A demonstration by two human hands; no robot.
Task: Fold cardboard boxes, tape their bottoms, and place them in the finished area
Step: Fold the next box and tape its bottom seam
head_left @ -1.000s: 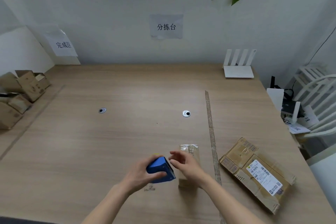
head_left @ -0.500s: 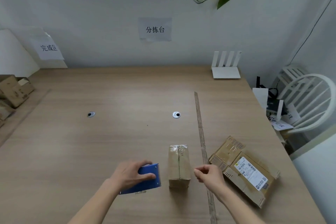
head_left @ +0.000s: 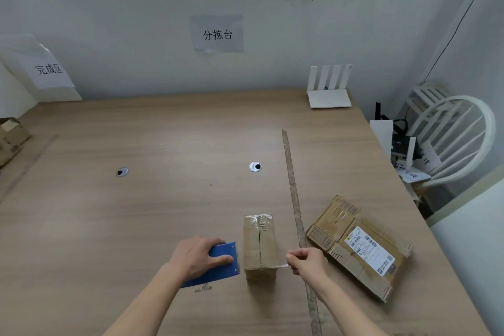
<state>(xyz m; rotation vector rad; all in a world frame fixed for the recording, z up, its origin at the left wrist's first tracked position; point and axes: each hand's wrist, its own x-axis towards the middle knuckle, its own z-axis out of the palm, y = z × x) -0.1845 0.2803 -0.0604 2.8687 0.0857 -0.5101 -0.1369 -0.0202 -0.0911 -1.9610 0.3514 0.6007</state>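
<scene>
Right hand pinching tape end

Both forearms bare, no sleeves/gloves; left hand, right hand.

tape dispenser: blue | folded box: brown | flat cardboard: brown, white label | table: light wood grain | router: white

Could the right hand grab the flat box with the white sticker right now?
Probably not yet. The right hand is pinching the tape end, so it's busy. The flattened box lies close beside it with nothing between them.
</scene>
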